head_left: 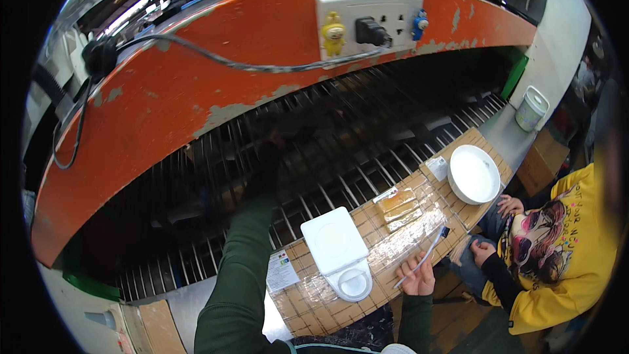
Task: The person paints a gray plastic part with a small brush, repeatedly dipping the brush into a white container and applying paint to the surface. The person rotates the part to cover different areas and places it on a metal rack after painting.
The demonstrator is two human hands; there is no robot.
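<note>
My left arm in a dark green sleeve reaches under the orange panel, over a rack of metal rollers. In the deep shadow there, my left hand is barely visible and its fingers cannot be made out. My right hand pinches a slim brush by its pale handle, with the dark tip pointing up and right. Left of that hand lies a flat white plastic piece with a round ring at its near end. Beyond the brush sit amber, glossy wrapped blocks.
Taped cardboard covers the near ledge. A white bowl with white contents stands on its right part. A printed label lies at the left. The panel carries a socket strip and a cable. A person in a yellow top sits at right.
</note>
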